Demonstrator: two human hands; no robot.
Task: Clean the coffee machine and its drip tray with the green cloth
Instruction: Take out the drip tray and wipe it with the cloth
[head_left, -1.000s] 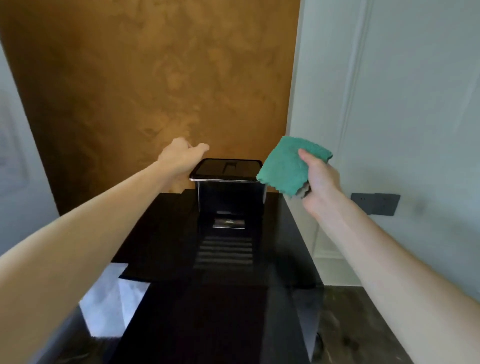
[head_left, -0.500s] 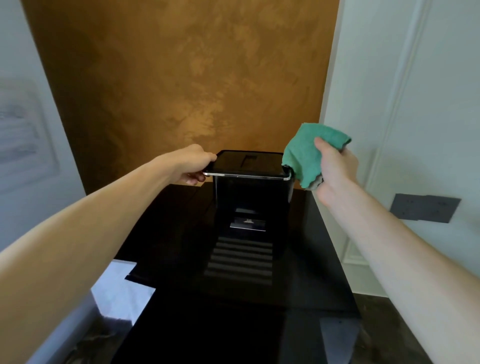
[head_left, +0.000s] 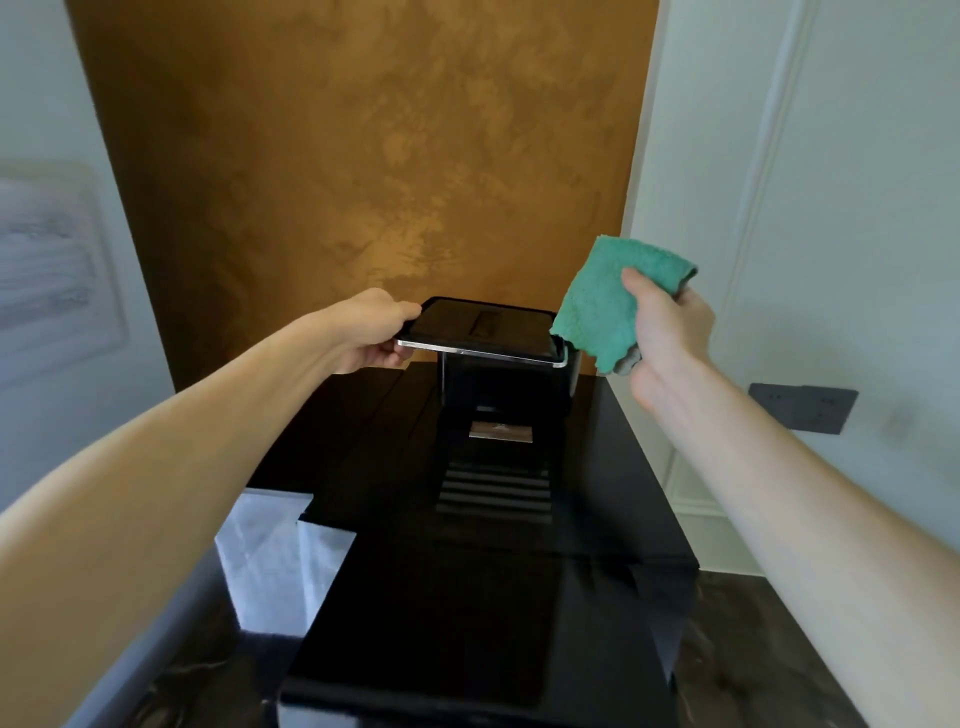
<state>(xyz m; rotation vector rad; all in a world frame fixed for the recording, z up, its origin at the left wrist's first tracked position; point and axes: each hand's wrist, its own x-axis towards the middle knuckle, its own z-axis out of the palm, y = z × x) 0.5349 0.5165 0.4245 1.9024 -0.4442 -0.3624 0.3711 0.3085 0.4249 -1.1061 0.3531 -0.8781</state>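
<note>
A black coffee machine (head_left: 506, 387) stands at the back of a glossy black counter (head_left: 467, 597). Its flat top has a chrome rim. Below its spout lies the slatted drip tray (head_left: 493, 491). My left hand (head_left: 376, 335) grips the left edge of the machine's top, thumb above and fingers underneath. My right hand (head_left: 670, 332) holds a folded green cloth (head_left: 605, 306) at the machine's top right corner, the cloth's lower left edge touching the rim.
A mottled ochre wall panel (head_left: 363, 156) rises right behind the machine. A pale wall with a grey socket plate (head_left: 802, 408) is on the right. A white sheet-like patch (head_left: 270, 551) shows at the counter's left edge.
My left hand has gone from hovering beside the machine's top to gripping its left edge. My right hand has brought the cloth against the top right corner.
</note>
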